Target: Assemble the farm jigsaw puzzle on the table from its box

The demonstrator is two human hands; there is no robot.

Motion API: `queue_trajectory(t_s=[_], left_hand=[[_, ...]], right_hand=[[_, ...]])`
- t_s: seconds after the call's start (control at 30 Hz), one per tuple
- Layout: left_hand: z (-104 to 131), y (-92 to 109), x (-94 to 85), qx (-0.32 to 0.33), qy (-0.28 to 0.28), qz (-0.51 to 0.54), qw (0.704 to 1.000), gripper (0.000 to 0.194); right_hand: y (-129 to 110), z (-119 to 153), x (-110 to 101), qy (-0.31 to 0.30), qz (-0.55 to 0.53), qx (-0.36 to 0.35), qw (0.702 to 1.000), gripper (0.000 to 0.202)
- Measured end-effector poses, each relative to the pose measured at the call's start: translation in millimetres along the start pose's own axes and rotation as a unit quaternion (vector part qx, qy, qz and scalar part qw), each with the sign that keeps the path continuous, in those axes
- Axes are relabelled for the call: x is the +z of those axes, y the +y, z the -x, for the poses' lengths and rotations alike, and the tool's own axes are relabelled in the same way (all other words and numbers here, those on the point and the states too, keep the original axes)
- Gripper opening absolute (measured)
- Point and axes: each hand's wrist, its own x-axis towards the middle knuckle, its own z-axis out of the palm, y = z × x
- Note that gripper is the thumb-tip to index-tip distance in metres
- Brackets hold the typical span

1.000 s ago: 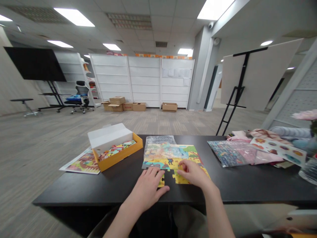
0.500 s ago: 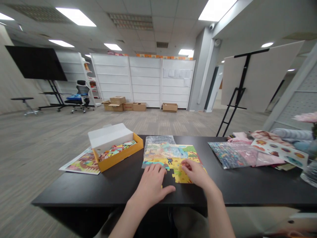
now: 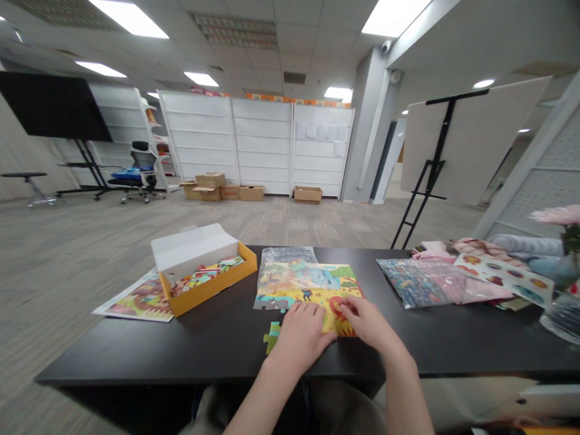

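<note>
A partly assembled jigsaw puzzle (image 3: pixel 338 279) with a yellow ground, trees and animals lies on the black table. My left hand (image 3: pixel 304 331) rests palm down at its lower edge, fingers laid flat and thumb pointing right; it hides the puzzle under it. Over the red lion picture at the lower right, my right hand (image 3: pixel 368 321) has its thumb and index finger curled together at the puzzle surface; whatever is between them is too small to make out. A loose green-and-turquoise puzzle piece (image 3: pixel 270 337) lies left of my left hand, partly covered by it.
An open yellow box (image 3: pixel 212 289) of loose pieces stands at the left, beside a printed picture sheet (image 3: pixel 140 297). A clear plastic bag (image 3: pixel 290 255) lies at the puzzle's back. At the right are a bagged picture (image 3: pixel 412 284), a sticker sheet (image 3: pixel 502 278), cloths and a flower vase.
My left hand has moved right onto the puzzle's lower part, uncovering the loose green piece and the grey animal. My right hand has shifted slightly, and more of the lion shows. The view has turned slightly.
</note>
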Motion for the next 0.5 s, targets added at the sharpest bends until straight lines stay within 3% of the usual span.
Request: queue_trajectory(t_s=[0.23, 0.5], left_hand=[[-2.0, 5.3, 2.6, 0.027, -0.003, -0.068, 0.997, 0.028], [-0.6, 3.1, 3.4, 0.014, 0.009, -0.037, 0.999, 0.022]], right_hand=[[-0.1, 0.8, -2.1, -0.007, -0.015, -0.013, 1.000, 0.023], [-4.7, 4.1, -4.5, -0.039, -0.066, -0.034, 0.996, 0.022]])
